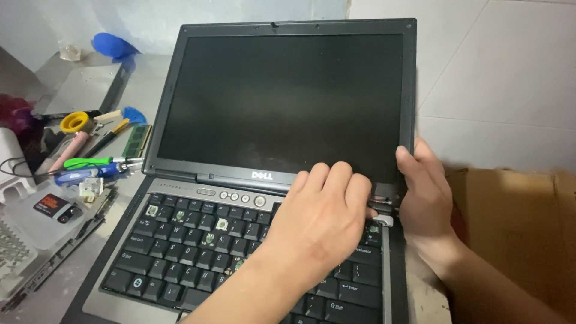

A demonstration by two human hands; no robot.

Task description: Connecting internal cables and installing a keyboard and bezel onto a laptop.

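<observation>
An open dark grey laptop (pixel 180 90) fills the middle of the view, its screen (pixel 282 96) black. Several key caps are gone from the keyboard (pixel 180 240), showing green pads. My left hand (pixel 321 219) lies knuckles-up over the right part of the keyboard, fingers curled against the strip below the screen near the right hinge (pixel 384 207). My right hand (pixel 423 192) grips the lower right corner of the screen frame, thumb on the front of the bezel. Whatever is under the left fingers is hidden.
Left of the laptop lie a yellow tape roll (pixel 74 122), green and blue-handled tools (pixel 90 168), a memory stick (pixel 137 141), a blue brush (pixel 133 114) and white plastic parts (pixel 18 240). A brown cardboard box (pixel 516 222) stands at right. White tiled wall behind.
</observation>
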